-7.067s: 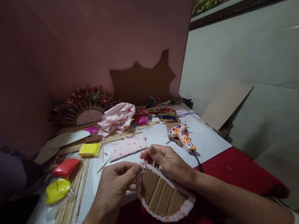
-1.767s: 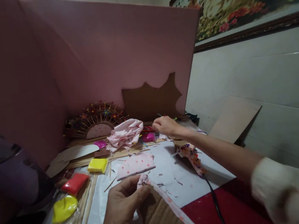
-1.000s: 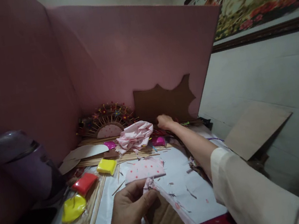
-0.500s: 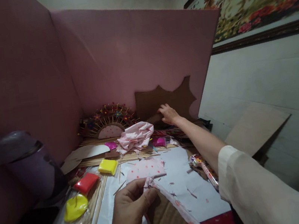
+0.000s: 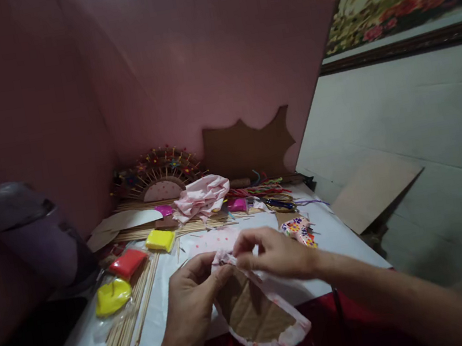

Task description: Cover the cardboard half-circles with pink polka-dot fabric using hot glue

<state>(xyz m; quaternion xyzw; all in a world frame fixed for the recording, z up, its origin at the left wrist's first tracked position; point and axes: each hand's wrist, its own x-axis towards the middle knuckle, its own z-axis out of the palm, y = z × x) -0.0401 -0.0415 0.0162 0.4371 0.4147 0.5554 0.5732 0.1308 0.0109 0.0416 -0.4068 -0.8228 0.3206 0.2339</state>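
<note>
My left hand pinches the top end of a brown cardboard piece, a half-round shape with pink fabric folded over its edges. Thumb and forefinger press on the gathered fabric there. At the same end, my right hand is closed, thumb and fingertips together at the fabric's edge. Anything small between those fingertips is hidden. Behind both hands lies a pink dotted piece, partly covered. A flower-patterned object rests just beyond my right wrist.
Wooden sticks lie at left beside yellow and red packets. Crumpled pink cloth, a decorated stick fan and cut cardboard stand along the back. A purple bin-like container is at far left.
My right hand has come back from the cardboard at the rear to the fabric-edged piece. The piece's rounded lower end now shows, and my left hand still holds it.
</note>
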